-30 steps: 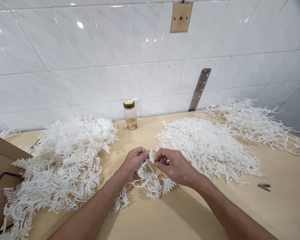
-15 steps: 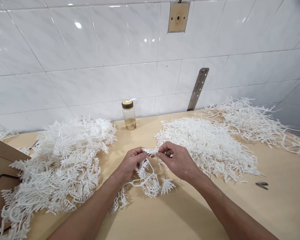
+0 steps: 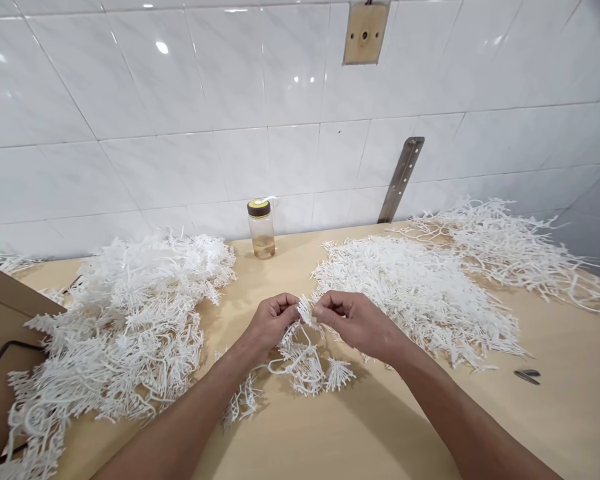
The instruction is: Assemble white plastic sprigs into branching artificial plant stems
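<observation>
Near the middle of the table, my left hand (image 3: 275, 323) pinches a white branching plastic sprig (image 3: 305, 365) by one of its tufted tips. The rest of the sprig hangs down and lies on the table, its stems ending in brush-like tufts. Just to the right, my right hand (image 3: 353, 321) has thumb and forefinger closed at the edge of the held tuft (image 3: 305, 310). What sits between those right fingertips is too small to make out. A smaller tufted piece (image 3: 243, 400) lies beside my left forearm, partly hidden by it.
A large heap of tufted white sprigs (image 3: 130, 320) covers the left side. Loose white pieces (image 3: 405, 287) are piled at right, with barer branches (image 3: 510, 247) behind. A lidded bottle (image 3: 263, 233) stands near the wall. Small dark snips (image 3: 527, 377) lie at far right; a brown box (image 3: 10, 360) stands left.
The held tuft has turned from lying sideways between my hands to a more upright angle. Both hands stay close together; the whole view has shifted slightly.
</observation>
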`<state>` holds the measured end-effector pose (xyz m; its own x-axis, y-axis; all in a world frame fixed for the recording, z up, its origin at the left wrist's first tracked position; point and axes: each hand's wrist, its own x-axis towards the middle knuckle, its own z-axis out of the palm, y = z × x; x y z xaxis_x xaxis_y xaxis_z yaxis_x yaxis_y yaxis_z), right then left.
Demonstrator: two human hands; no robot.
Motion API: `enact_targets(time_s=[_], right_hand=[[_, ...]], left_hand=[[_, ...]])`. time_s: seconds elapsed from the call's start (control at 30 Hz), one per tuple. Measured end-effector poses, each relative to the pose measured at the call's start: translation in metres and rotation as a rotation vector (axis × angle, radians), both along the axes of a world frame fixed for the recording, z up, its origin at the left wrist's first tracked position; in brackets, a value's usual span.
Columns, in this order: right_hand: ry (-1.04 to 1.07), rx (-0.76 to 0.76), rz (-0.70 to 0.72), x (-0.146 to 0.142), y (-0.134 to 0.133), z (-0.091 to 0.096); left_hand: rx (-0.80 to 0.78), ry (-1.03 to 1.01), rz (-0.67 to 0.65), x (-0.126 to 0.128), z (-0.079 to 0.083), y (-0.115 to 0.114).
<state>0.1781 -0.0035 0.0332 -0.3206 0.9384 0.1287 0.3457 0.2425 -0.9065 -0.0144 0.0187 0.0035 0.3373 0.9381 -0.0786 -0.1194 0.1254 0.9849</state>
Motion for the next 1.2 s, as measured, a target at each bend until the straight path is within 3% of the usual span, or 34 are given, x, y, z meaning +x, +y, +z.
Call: enact_targets(time_s=[0.1,0.2,0.3,0.47,0.73,0.9,1.2], right_hand=[[0.135,-0.127,-0.088,0.004,0.007,-0.007],[0.174,-0.212,-0.036,0.001,0.010,-0.013],[0.131,-0.215,0.014,-0.003,0.008,-0.015],[0.045,-0.174,-0.060,-0.006,0.006,-0.017],[-0.189,0.128,-0.141,-0.008,0.003,-0.013],[-0.289,0.328,-0.154,-0.010,0.002,-0.014],[-0.331,0.417,-0.124,-0.011,0.003,-0.018]], left_hand=[[0.053,0.020,-0.051,0.000,0.001,-0.001],[0.082,0.026,-0.068,0.002,0.001,-0.003],[0.092,0.043,-0.071,0.002,0.001,-0.003],[0.052,0.095,-0.087,0.001,0.002,-0.003],[-0.139,-0.008,-0.163,-0.004,0.009,-0.005],[-0.183,-0.068,-0.113,-0.004,0.008,-0.005],[-0.230,-0.051,-0.079,-0.003,0.004,-0.004]])
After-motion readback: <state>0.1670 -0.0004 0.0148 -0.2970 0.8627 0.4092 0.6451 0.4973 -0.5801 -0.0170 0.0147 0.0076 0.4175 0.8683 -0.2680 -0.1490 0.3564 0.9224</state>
